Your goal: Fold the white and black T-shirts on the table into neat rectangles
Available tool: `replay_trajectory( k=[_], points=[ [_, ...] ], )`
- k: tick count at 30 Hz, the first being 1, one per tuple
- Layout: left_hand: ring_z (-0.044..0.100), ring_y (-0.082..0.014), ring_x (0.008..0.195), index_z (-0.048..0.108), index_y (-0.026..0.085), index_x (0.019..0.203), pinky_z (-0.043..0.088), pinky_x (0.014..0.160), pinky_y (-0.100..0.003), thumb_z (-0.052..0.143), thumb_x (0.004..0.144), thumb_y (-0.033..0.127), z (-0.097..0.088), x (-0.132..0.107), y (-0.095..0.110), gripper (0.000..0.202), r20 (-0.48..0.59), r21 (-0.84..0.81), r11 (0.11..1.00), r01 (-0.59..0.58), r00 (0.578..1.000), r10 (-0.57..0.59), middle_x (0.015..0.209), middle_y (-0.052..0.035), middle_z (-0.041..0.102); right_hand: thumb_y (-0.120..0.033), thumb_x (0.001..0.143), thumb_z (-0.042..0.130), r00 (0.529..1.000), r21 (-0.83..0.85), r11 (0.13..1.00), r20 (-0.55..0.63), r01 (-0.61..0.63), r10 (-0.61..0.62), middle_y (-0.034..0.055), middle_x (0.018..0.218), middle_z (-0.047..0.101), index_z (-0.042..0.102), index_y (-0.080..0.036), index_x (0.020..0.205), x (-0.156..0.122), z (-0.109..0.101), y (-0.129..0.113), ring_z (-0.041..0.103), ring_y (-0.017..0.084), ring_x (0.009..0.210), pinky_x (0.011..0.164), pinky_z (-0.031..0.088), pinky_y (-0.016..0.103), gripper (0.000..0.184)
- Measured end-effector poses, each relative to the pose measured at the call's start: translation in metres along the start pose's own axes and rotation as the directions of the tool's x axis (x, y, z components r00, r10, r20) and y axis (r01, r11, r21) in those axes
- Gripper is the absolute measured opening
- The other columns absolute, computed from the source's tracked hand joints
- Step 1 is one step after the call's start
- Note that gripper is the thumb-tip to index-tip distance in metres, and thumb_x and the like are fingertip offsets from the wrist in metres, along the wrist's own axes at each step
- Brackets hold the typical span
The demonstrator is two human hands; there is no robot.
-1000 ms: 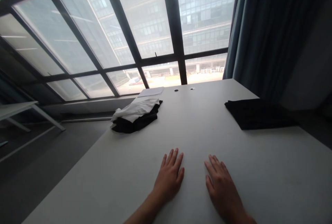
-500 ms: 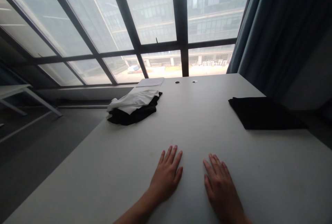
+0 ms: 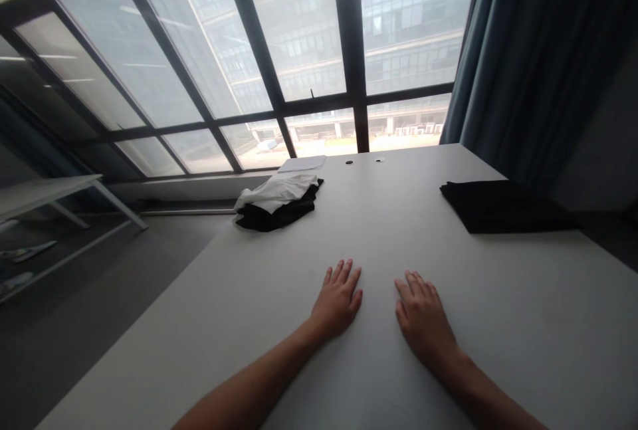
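Observation:
Both palms face down on a white table (image 3: 369,363). My left hand (image 3: 339,298) lies flat with its fingers spread and holds nothing. To its right, a short gap away, my right hand (image 3: 423,314) rests the same way, fingers stretched out, also holding nothing. Beyond my left hand, at the table's left edge, is a loose pile of cloth: a crumpled white garment (image 3: 279,192) on top of a black garment (image 3: 279,216). A flat, folded black cloth (image 3: 506,207) lies at the right side, farther out than my right hand.
White sheets of paper (image 3: 302,163) lie at the table's far left corner. Two round cable holes (image 3: 349,162) sit near the far edge. Windows and a blue curtain (image 3: 498,51) stand behind. Another white table (image 3: 50,192) is at the left across the floor.
The camera view has shifted, so the cloth pile appears farther right and my hands higher, with more forearm showing. Both hands remain flat on the table.

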State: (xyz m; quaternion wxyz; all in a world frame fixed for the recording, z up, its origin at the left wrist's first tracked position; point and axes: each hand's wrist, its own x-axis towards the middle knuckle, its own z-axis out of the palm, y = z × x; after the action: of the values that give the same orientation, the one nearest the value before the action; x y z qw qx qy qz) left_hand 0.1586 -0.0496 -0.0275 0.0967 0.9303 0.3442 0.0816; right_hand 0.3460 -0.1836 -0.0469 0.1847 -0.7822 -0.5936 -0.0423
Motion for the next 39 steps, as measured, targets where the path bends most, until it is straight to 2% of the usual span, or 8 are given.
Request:
replay_trajectory(
  k=[8, 13, 20, 23, 26, 32, 36, 39],
  points=[
    [0.03, -0.0306, 0.15, 0.048, 0.023, 0.148, 0.023, 0.123, -0.054, 0.053, 0.093, 0.034, -0.008, 0.004, -0.002, 0.056, 0.0, -0.113, 0.993, 0.034, 0.999, -0.034, 0.16, -0.0099, 0.038, -0.02, 0.091, 0.046, 0.998, -0.004, 0.998, -0.02, 0.057, -0.057, 0.0178, 0.143, 0.055, 0.062, -0.017, 0.134, 0.034, 0.005, -0.013, 0.047, 0.034, 0.131, 0.111, 0.034, 0.05, 0.046],
    [0.058, -0.0195, 0.126, 0.061, 0.023, 0.131, 0.042, 0.113, -0.035, 0.053, 0.091, 0.024, -0.038, 0.043, -0.065, 0.041, -0.201, -0.248, 0.969, 0.01, 0.978, -0.062, 0.135, -0.0049, 0.064, -0.02, 0.093, 0.045, 0.992, 0.073, 0.989, -0.022, 0.127, -0.126, 0.0174, 0.15, 0.048, 0.06, -0.015, 0.136, 0.088, 0.02, -0.018, 0.039, 0.031, 0.139, 0.113, 0.033, 0.046, 0.047],
    [0.05, -0.0272, 0.131, 0.061, 0.017, 0.125, 0.04, 0.112, -0.043, 0.051, 0.09, 0.017, -0.112, 0.099, -0.196, 0.037, -0.475, -0.066, 0.904, 0.422, 0.784, -0.4, 0.137, -0.012, 0.059, -0.021, 0.093, 0.046, 0.989, 0.079, 0.986, -0.02, 0.145, -0.144, 0.0175, 0.146, 0.052, 0.062, -0.015, 0.133, 0.098, 0.04, -0.013, 0.043, 0.031, 0.136, 0.116, 0.029, 0.046, 0.043],
    [0.044, -0.0323, 0.135, 0.055, 0.014, 0.132, 0.036, 0.113, -0.048, 0.052, 0.092, 0.021, -0.13, 0.111, -0.227, 0.041, -0.539, -0.069, 0.828, 0.556, 0.678, -0.5, 0.143, -0.0176, 0.052, -0.021, 0.093, 0.047, 0.991, 0.086, 0.987, -0.007, 0.134, -0.134, 0.0169, 0.145, 0.053, 0.063, -0.016, 0.132, 0.097, 0.036, -0.014, 0.043, 0.032, 0.136, 0.116, 0.028, 0.046, 0.043],
    [0.037, -0.0354, 0.139, 0.046, 0.009, 0.14, 0.031, 0.115, -0.051, 0.055, 0.093, 0.027, -0.135, 0.119, -0.249, 0.051, -0.558, -0.075, 0.776, 0.627, 0.618, -0.553, 0.149, -0.0228, 0.044, -0.021, 0.094, 0.045, 0.992, 0.088, 0.988, 0.013, 0.127, -0.128, 0.016, 0.146, 0.053, 0.062, -0.016, 0.133, 0.099, 0.03, -0.016, 0.042, 0.03, 0.137, 0.117, 0.026, 0.046, 0.042],
    [0.026, -0.0334, 0.146, 0.039, 0.012, 0.15, 0.024, 0.118, -0.048, 0.056, 0.095, 0.037, -0.136, 0.133, -0.28, 0.063, -0.515, -0.022, 0.757, 0.653, 0.641, -0.569, 0.161, -0.0178, 0.031, -0.023, 0.094, 0.045, 0.99, 0.062, 0.99, 0.046, 0.129, -0.132, 0.0163, 0.147, 0.052, 0.061, -0.017, 0.132, 0.099, 0.024, -0.016, 0.04, 0.031, 0.137, 0.116, 0.026, 0.046, 0.042],
    [0.035, -0.0344, 0.14, 0.044, 0.019, 0.15, 0.029, 0.115, -0.048, 0.061, 0.091, 0.042, -0.137, 0.142, -0.293, 0.066, -0.464, 0.013, 0.753, 0.658, 0.671, -0.578, 0.154, -0.0128, 0.043, -0.025, 0.093, 0.047, 0.99, 0.049, 0.989, 0.014, 0.141, -0.142, 0.016, 0.144, 0.053, 0.061, -0.018, 0.13, 0.099, 0.027, -0.013, 0.042, 0.03, 0.134, 0.115, 0.027, 0.046, 0.041],
    [0.041, -0.0417, 0.132, 0.05, 0.023, 0.147, 0.035, 0.106, -0.057, 0.063, 0.087, 0.046, -0.14, 0.147, -0.3, 0.065, -0.458, 0.001, 0.714, 0.7, 0.635, -0.622, 0.145, -0.0163, 0.05, -0.024, 0.093, 0.048, 0.987, 0.055, 0.986, -0.026, 0.157, -0.156, 0.016, 0.141, 0.055, 0.062, -0.018, 0.128, 0.1, 0.03, -0.012, 0.045, 0.031, 0.131, 0.113, 0.03, 0.048, 0.039]
  ],
)
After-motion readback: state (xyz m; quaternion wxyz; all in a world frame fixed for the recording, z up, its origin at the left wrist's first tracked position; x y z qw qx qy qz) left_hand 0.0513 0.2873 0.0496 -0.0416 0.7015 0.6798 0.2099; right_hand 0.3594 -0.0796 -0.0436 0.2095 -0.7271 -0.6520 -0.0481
